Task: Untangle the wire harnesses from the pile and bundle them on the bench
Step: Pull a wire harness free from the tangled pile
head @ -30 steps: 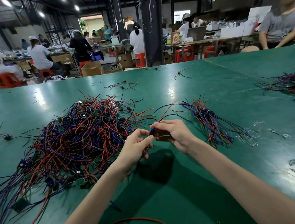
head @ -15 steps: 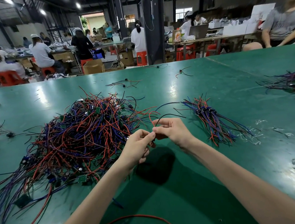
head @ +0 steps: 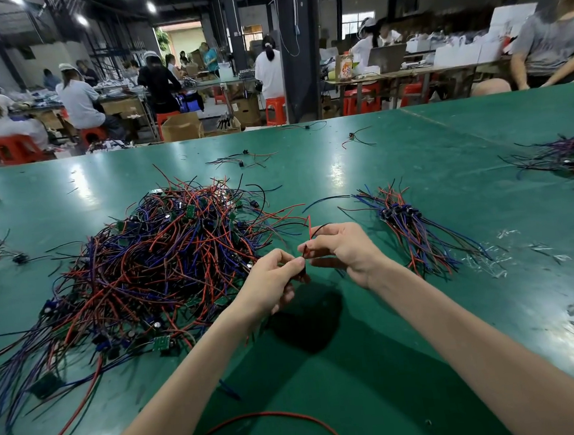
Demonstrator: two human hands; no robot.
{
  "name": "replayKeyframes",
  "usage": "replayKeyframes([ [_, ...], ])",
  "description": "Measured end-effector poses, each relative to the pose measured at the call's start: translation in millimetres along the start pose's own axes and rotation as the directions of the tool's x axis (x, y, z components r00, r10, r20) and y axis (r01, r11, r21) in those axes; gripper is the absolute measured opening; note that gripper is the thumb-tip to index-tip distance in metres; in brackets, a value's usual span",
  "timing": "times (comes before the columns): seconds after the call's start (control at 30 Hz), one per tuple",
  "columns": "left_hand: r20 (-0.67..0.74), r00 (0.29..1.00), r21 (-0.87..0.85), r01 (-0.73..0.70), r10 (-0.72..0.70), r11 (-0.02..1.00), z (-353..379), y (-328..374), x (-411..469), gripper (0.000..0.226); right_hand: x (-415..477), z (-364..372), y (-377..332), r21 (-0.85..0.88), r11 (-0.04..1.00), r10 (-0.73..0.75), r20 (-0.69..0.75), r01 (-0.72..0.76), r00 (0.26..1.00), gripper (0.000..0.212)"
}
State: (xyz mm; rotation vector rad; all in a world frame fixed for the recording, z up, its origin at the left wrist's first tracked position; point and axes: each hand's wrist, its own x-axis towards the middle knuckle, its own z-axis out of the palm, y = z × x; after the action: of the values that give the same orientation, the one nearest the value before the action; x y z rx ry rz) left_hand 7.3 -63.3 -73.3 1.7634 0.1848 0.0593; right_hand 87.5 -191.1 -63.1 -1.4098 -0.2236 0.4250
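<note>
We pinch one small wire harness [head: 310, 224] with both hands over the green bench [head: 411, 159]. Our left hand [head: 270, 280] and right hand [head: 343, 250] curl tight on it. The big pile [head: 165, 261] sits just left. The bundle [head: 413, 231] lies on the right.

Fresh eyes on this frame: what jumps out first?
A big tangled pile of red, blue and black wire harnesses fills the left of the green bench. At centre, the left hand and right hand pinch one small harness between them, by the pile's near right edge. To their right lies a smaller, neater bundle of combed-out harnesses.
</note>
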Motion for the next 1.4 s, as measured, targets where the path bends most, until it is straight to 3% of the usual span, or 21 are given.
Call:
replayKeyframes([
  [0.27,0.039,0.999,-0.089,0.006,-0.003,0.996,-1,2,1,0.009,-1,0,-4,-0.106,0.991,-0.080,0.021,0.082,0.997,0.013],
  [0.5,0.088,0.995,-0.003,0.046,-0.046,0.999,4,4,-2,0.014,6,-8,-8,0.115,0.992,-0.030,-0.113,0.043,0.993,0.020],
  [0.8,0.094,0.995,0.102,-0.045,0.036,0.994,6,2,-3,0.015,15,-19,-10,0.190,0.981,-0.004,-0.223,0.047,0.975,0.021],
  [0.9,0.049,0.995,0.183,-0.089,0.082,0.979,6,-1,-2,0.024,16,-22,-8,0.244,0.965,-0.034,-0.248,0.097,0.968,0.042],
  [1.0,0.033,0.998,0.131,-0.052,0.048,0.990,6,-3,-2,0.017,15,-24,-7,0.266,0.956,-0.055,-0.253,0.124,0.966,0.058],
  [1.2,0.037,0.997,-0.143,0.067,-0.062,0.987,6,4,-3,0.017,15,-21,-7,0.292,0.943,-0.088,-0.242,0.159,0.966,0.054],
  [1.4,0.073,0.995,-0.130,0.081,-0.072,0.988,6,5,-6,0.021,13,-22,-7,0.302,0.942,-0.084,-0.205,0.145,0.975,0.046],
])
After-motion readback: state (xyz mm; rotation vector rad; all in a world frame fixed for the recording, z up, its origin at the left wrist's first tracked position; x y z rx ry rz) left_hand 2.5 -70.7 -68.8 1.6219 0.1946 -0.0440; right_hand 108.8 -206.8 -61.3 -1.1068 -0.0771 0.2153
